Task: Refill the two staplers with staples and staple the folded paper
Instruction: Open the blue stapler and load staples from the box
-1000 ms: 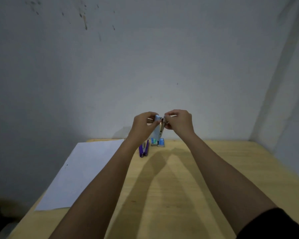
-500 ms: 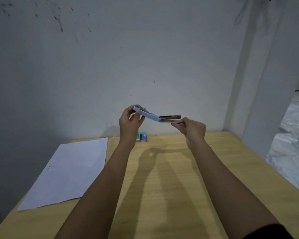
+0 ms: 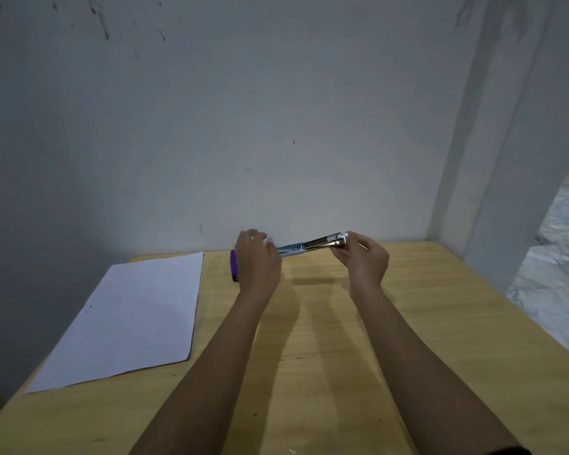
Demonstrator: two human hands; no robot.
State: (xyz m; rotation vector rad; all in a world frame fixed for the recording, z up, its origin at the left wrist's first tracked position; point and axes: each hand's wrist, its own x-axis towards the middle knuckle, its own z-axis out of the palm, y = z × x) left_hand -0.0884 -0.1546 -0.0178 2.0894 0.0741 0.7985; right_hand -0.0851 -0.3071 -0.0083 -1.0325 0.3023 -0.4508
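My right hand (image 3: 363, 259) grips the metal end of a light-blue stapler (image 3: 312, 246), which is swung open flat and held above the far part of the wooden table (image 3: 326, 356). My left hand (image 3: 258, 262) is blurred, fingers spread, next to the stapler's blue end; I cannot tell whether it touches it. A purple stapler (image 3: 233, 265) lies on the table just left of that hand, partly hidden by it. A white sheet of paper (image 3: 130, 320) lies flat on the table's left side. The staple boxes are hidden behind my left hand.
A plain wall (image 3: 276, 126) rises right behind the table's far edge. A white pillar (image 3: 506, 159) stands at the right, with a marbled floor (image 3: 555, 274) beyond the table's right edge.
The stapler has been opened out from upright to flat. My left hand has let go of the blue end and dropped lower. The view has tilted, showing the purple stapler again.
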